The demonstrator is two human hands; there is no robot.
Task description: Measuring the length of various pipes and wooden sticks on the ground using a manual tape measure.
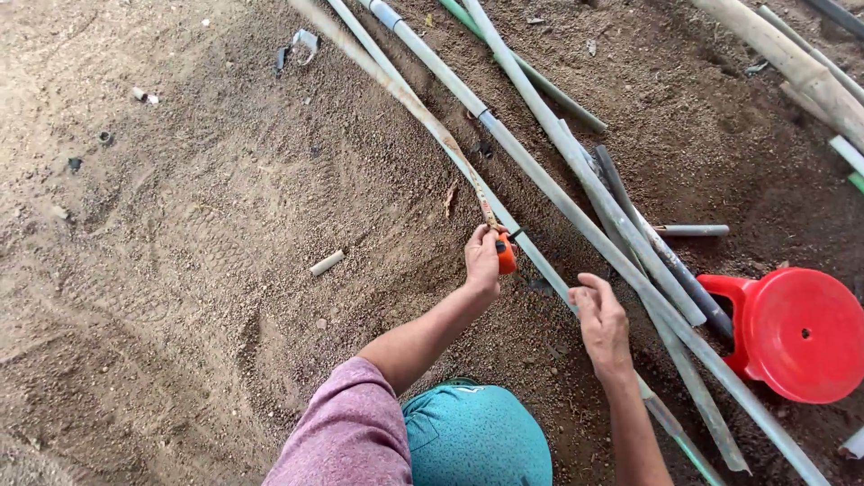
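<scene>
My left hand (482,261) grips an orange tape measure case (507,254), and its blade (409,99) runs up and left along a long grey pipe (531,166) lying on sandy ground. My right hand (601,322) hovers just right of it, fingers loosely curled over another grey pipe (630,270), holding nothing that I can see. My pink sleeve (346,432) and teal-clad knee (477,436) fill the bottom of the view.
Several long grey pipes lie diagonally across the dirt. A red plastic stool (796,333) lies at the right. A short pipe offcut (327,263) rests to the left, another short piece (691,230) to the right. A thick bamboo pole (792,63) crosses the top right.
</scene>
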